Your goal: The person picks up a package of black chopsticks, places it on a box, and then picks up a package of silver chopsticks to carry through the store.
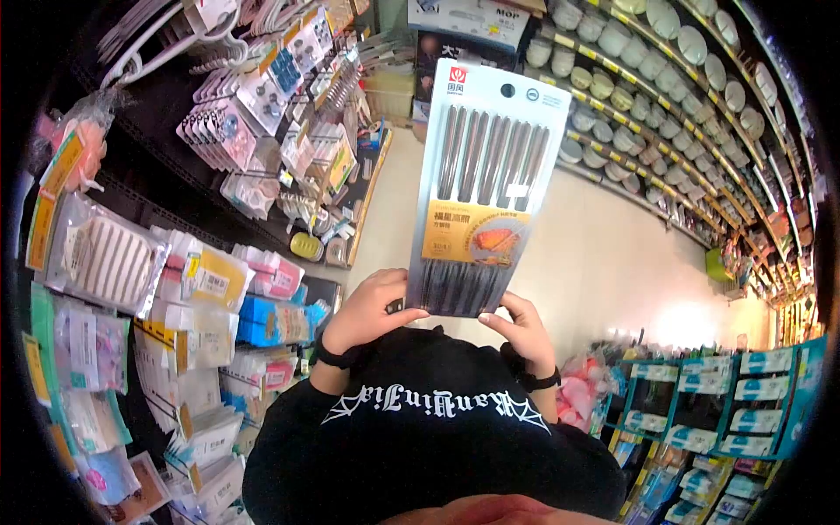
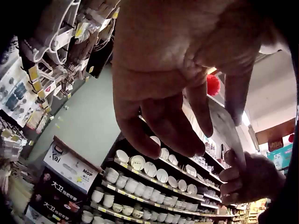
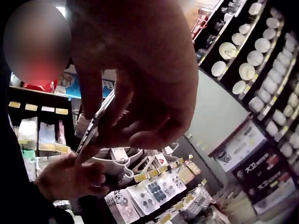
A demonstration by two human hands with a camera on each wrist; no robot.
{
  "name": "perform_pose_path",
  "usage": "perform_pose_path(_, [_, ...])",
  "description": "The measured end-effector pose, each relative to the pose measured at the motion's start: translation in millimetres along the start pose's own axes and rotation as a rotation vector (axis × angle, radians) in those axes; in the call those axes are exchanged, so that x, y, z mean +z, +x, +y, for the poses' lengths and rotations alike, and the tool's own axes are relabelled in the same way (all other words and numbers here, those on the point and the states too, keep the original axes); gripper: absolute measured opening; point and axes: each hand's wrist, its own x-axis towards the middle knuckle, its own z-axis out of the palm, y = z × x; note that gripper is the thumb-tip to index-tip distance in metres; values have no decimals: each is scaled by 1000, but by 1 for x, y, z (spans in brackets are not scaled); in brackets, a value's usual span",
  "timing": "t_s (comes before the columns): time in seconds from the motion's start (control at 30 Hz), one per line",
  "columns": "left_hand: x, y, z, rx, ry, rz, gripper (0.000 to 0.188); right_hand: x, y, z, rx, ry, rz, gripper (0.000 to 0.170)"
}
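A flat pack of dark chopsticks (image 1: 490,184) with a gold label stands upright in front of the chest in the head view. At its lower left corner the left hand (image 1: 367,306) pinches it, thumb on the front and fingers behind. The right hand (image 1: 523,331) pinches the lower right corner the same way. From the left wrist, the pack (image 2: 227,128) shows nearly edge-on between the left hand (image 2: 173,74) and the right hand (image 2: 254,178). The right wrist view shows its thin edge (image 3: 95,122) between the right hand (image 3: 140,70) and the left hand (image 3: 72,177).
Shelves of white bowls (image 1: 647,61) run along the right. Packaged goods (image 1: 206,280) and hangers (image 1: 188,48) hang on the left rack. A mop box (image 1: 477,19) stands at the aisle's far end. Teal display racks (image 1: 726,394) are at the lower right, beside pink packages (image 1: 582,389).
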Motion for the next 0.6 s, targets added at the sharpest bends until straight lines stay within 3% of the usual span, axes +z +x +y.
perform_pose_path(0.3, [-89, 62, -68, -43, -50, -38, 35, 6, 133, -10, -42, 92, -62, 29])
perform_pose_path(0.6, [-113, 125, -121, -150, -139, -43, 37, -22, 219, -7, 64, 105, -88, 27])
